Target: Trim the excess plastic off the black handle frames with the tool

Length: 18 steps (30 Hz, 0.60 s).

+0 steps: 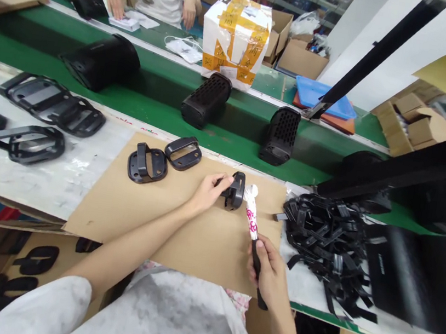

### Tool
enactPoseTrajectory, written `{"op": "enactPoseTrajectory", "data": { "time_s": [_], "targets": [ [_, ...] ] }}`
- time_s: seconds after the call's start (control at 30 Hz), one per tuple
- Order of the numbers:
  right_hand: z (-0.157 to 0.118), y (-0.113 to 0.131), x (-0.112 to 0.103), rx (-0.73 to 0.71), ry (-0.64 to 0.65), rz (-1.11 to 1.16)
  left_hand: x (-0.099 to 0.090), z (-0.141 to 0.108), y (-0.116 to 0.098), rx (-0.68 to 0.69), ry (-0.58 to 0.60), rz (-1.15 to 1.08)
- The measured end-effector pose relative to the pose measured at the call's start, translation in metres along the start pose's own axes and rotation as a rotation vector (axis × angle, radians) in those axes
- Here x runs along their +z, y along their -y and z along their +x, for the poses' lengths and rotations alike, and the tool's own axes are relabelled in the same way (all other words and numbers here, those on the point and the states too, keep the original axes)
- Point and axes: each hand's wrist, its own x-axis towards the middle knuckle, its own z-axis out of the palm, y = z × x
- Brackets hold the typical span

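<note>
your left hand (208, 191) pinches a black looped plastic bracket (237, 191) over the brown cardboard sheet (195, 246); your right hand (269, 265) grips a white-headed, black-handled tool (252, 222). a tool slip could strike the left hand.

White shirt (155, 0): script print, reads "Yourself". Yellow tape (258, 34) on box (240, 37): dark Chinese characters, repeated; wording uncertain. Tool (252, 221): pink marks on white shaft, not legible. Black cylinder (103, 61): small pale lettering, too small to read. Black sheet (402, 280), far right: white lettering, blurred. Worktop (64, 172), far edge: red and green marks, illegible.
</note>
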Motion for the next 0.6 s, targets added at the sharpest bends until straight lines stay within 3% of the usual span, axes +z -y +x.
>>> {"op": "enactPoseTrajectory", "data": {
  "time_s": [0.17,0.33,0.47,0.6],
  "targets": [
    [-0.0040,-0.0032,-0.0008,-0.103,0.022,-0.140,0.0034,0.0001,0.0048,0.060,0.060,0.073],
    [-0.0034,-0.0015,-0.0015,-0.133,-0.119,-0.150,0.0022,0.0007,0.0048,0.054,0.047,0.102],
    [-0.0045,-0.0041,0.0005,-0.109,0.004,-0.219,0.0026,-0.0004,0.0053,0.056,0.035,0.116],
    [-0.0057,-0.0042,-0.0008,-0.090,-0.062,-0.139,0.0038,-0.0013,0.0051,0.051,0.028,0.110]
  ]
}}
